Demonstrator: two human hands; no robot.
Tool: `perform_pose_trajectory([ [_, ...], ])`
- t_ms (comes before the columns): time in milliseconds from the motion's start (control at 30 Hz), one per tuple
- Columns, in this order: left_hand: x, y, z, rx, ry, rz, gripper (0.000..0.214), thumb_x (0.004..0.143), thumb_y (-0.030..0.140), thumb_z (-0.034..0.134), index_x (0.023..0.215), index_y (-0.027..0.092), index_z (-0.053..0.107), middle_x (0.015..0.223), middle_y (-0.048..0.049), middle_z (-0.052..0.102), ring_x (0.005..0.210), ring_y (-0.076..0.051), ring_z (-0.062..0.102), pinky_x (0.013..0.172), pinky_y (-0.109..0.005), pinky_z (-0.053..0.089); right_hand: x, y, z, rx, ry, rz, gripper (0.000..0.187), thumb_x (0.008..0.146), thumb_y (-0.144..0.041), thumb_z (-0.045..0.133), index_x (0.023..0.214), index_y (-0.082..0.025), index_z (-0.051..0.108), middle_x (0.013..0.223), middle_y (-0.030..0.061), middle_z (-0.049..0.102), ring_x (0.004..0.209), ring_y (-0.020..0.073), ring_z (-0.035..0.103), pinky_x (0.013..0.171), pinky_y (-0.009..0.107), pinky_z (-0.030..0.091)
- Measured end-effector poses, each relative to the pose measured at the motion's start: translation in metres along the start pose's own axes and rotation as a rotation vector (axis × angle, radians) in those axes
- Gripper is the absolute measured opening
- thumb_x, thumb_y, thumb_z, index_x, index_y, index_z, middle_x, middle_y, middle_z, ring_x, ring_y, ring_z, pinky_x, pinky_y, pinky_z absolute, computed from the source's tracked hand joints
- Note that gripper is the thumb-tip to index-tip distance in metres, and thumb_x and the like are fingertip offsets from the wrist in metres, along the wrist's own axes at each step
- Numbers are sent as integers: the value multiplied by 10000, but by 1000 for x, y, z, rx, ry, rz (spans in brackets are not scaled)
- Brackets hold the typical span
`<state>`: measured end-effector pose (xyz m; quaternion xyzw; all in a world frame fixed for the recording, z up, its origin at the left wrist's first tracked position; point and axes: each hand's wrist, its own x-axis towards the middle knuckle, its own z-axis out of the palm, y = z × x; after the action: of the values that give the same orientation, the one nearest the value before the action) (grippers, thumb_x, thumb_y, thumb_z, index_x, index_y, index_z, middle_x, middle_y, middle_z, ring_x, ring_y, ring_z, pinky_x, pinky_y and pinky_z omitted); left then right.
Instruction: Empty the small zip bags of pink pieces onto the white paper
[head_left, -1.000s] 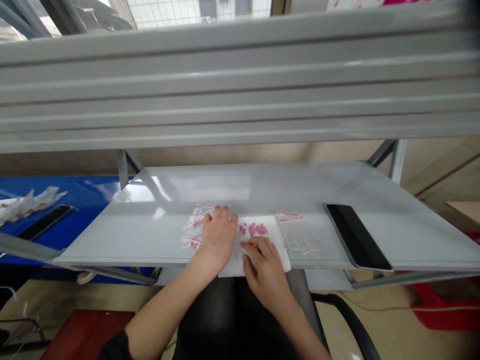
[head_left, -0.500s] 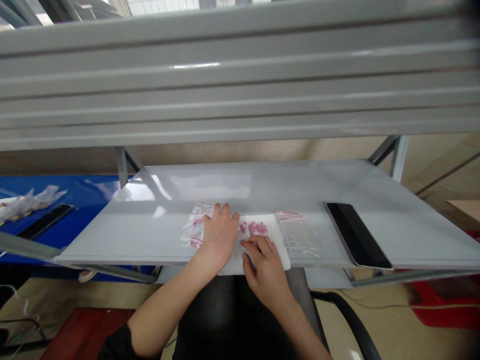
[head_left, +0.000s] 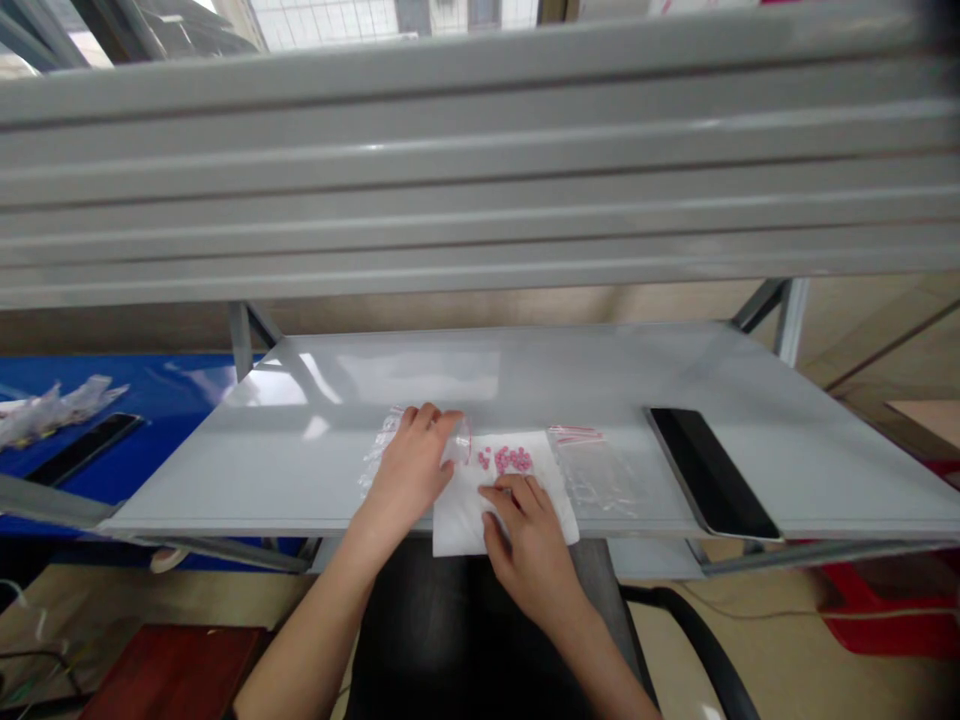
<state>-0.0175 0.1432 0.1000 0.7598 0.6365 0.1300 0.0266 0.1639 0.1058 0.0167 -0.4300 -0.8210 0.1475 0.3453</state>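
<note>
My left hand (head_left: 412,455) is over the left side, index finger and thumb apart around a small clear zip bag (head_left: 463,442) with a red seal line; it seems to hold this bag by its mouth. Other crumpled clear bags (head_left: 375,460) lie partly hidden beneath that hand. Pink bead-like pieces (head_left: 514,459) sit on a white paper sheet (head_left: 457,525), in one larger cluster with a few loose to its left. Just below the cluster my right hand (head_left: 531,530) rests on the sheet, thumb and index finger apart, the other fingers bent. I make out nothing held in it.
Flat clear zip bags (head_left: 596,470) lie right of the paper on the white shelf table (head_left: 390,370). Farther right is a black tablet-like device (head_left: 712,470). A grey ribbed shelf (head_left: 480,160) spans above. On the left, a blue table (head_left: 180,390) holds bags and a phone.
My left hand has moved left off the paper and turned, and a clear bag's red-lined edge now shows beside its fingers. My right hand has stayed almost in place.
</note>
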Motion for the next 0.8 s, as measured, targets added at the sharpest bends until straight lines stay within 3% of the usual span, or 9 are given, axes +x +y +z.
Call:
perform_pose_trajectory([
  [167,-14,-22,-1,-237,166,45,621,791,88,687,1371,211,499,1185,-82,596,1102,-243,585,987,-406,513,1,2,2,41,22,-21,281,904,-79,523,1128,-164,670,1070,129,635,1014,304,572,932,542,517],
  [333,-35,-11,3,-578,354,156,554,821,143,705,1326,293,533,1194,-60,571,1131,-241,577,973,-401,497,2,-5,-7,230,147,-5,246,951,-132,514,1129,-185,675,1057,116,669,1009,273,613,932,478,525],
  [433,-44,0,6,-571,410,202,541,829,149,709,1319,305,541,1195,-61,565,1147,-255,561,996,-422,473,6,-19,-26,484,189,135,210,982,-222,502,1095,-217,679,989,76,700,859,215,645,765,354,550],
  [567,-52,15,8,-480,429,298,581,846,136,698,1366,316,509,1150,-54,560,1129,-255,543,1068,-478,419,17,-33,-47,698,127,241,195,918,-277,585,1071,-214,689,908,48,716,722,179,637,624,283,519],
  [700,-54,22,10,-390,357,329,664,836,81,669,1416,347,485,1106,-37,555,1109,-246,541,1164,-574,293,30,-31,-49,696,7,302,104,846,-245,615,845,-189,703,745,21,666,632,160,586,584,271,492],
  [800,-56,17,14,-514,309,247,713,814,107,696,1439,371,478,1127,-46,552,1119,-252,546,1114,-549,383,35,-22,-50,779,-23,343,139,842,-283,633,801,-186,724,720,28,670,643,165,589,593,278,485],
])
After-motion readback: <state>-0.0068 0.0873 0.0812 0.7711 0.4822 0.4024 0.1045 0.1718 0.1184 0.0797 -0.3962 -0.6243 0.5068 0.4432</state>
